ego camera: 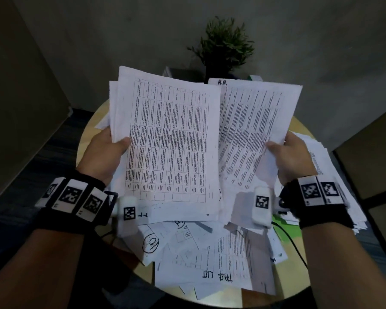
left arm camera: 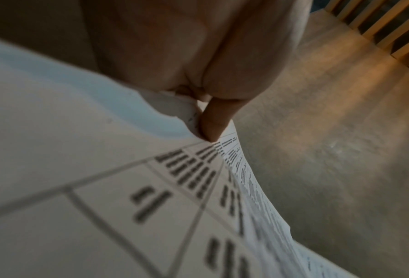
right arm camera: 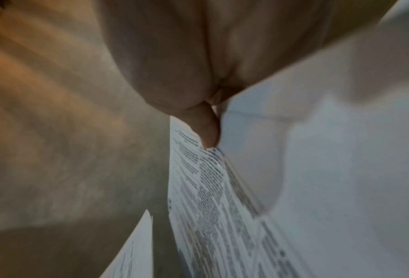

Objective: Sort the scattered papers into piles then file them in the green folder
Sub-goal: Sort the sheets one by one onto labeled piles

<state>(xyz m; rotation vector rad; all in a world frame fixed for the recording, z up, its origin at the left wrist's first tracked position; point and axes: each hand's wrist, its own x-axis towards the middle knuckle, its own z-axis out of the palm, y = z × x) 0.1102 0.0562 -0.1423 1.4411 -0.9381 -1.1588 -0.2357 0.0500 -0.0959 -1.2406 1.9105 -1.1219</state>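
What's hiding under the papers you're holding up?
Under the held papers lie more loose sheets on the round table, one marked TASK LIST. A bit of green folder peeks out; the rest is covered.

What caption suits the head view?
Left hand and right hand hold printed pages above a paper-strewn table.

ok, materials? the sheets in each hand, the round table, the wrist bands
Sheets in the left hand and right hand: thin matte office paper, printed black; it bows and curls under the thumbs. Round table: pale wood-look top, probably laminate or veneer, low sheen. Wrist bands: black fabric straps, likely elastic or hook-and-loop, carrying hard white plastic blocks with printed markers.
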